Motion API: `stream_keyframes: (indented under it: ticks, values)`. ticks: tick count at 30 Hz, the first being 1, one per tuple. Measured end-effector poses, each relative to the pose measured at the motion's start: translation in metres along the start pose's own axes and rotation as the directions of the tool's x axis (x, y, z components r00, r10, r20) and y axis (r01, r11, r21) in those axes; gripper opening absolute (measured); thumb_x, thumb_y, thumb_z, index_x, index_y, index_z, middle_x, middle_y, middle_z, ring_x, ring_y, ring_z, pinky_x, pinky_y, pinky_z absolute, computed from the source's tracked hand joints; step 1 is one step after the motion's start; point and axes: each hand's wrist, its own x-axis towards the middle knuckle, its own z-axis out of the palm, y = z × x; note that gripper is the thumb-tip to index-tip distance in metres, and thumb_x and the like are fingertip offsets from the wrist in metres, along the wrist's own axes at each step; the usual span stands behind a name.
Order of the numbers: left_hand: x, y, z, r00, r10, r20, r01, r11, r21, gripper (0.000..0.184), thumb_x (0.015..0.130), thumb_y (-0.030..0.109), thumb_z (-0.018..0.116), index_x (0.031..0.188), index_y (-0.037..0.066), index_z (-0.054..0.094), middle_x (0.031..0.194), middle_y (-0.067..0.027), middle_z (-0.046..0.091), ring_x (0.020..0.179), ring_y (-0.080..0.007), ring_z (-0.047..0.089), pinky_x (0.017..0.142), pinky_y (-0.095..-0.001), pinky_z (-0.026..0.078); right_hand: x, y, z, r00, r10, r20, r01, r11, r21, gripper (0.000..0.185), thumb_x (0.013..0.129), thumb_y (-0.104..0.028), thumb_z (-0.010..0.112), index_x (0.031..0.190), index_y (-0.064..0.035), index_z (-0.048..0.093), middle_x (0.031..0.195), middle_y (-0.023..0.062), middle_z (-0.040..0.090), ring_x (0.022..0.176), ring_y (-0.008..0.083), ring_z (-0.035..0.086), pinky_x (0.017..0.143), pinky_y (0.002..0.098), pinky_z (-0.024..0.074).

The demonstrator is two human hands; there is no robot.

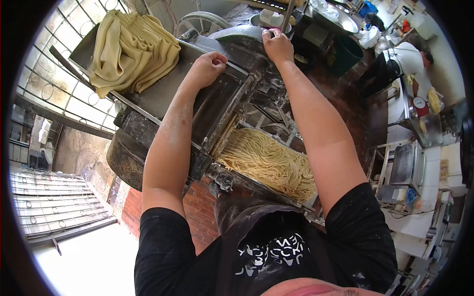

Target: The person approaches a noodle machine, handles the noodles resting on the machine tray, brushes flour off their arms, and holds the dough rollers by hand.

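My left hand is above the dark metal hopper of the noodle machine, its fingers curled together; what they hold, if anything, I cannot make out. My right hand is by the rounded metal guard on the machine's far side, thumb and fingers pinched together around something too small or hidden to name. A thick folded sheet of yellow dough is heaped on the metal tray left of my left hand. Cut noodles lie in a loose pile below the rollers, between my forearms.
A barred window is on the left. At the right, another person bends over near a bench with a scale. A dark green bin stands beyond my right arm, and a metal cart is at the right.
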Motion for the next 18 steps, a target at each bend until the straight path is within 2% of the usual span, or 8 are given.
stream_keyframes:
  ticks: [1,4,18]
  values:
    - [-0.0002,0.0006,-0.0003,1.000,-0.001,0.001,0.001,1.000,0.000,0.022,0.094,0.013,0.066,0.113,0.002,0.071,0.087,-0.0016,0.068,0.074,-0.0106,0.061,0.073,-0.0291,0.053,-0.0002,-0.0005,-0.0007,1.000,0.003,0.004,-0.003,1.000,-0.001,0.057,0.098,-0.048,0.045,0.132,-0.0071,0.067,0.126,0.0224,0.070,0.118,0.0403,0.066,0.104,0.0509,0.0487]
    - [-0.0004,0.0015,-0.0011,0.999,-0.048,0.007,0.048,0.999,-0.016,0.027,0.091,0.016,0.067,0.113,0.003,0.072,0.095,-0.0130,0.074,0.086,-0.0202,0.069,0.084,-0.0335,0.054,-0.0007,-0.0019,-0.0023,1.000,0.010,0.010,-0.010,1.000,-0.002,0.056,0.098,-0.047,0.046,0.131,-0.0070,0.067,0.126,0.0226,0.070,0.119,0.0404,0.066,0.104,0.0506,0.0487]
    - [0.0022,-0.0027,-0.0001,0.999,-0.047,0.013,0.047,0.999,-0.024,0.027,0.091,0.017,0.067,0.114,0.004,0.072,0.094,-0.0126,0.074,0.086,-0.0199,0.069,0.084,-0.0335,0.054,-0.0001,-0.0012,-0.0012,1.000,0.012,0.009,-0.012,1.000,0.000,0.058,0.097,-0.047,0.045,0.132,-0.0063,0.066,0.127,0.0231,0.069,0.120,0.0402,0.065,0.104,0.0502,0.0484]
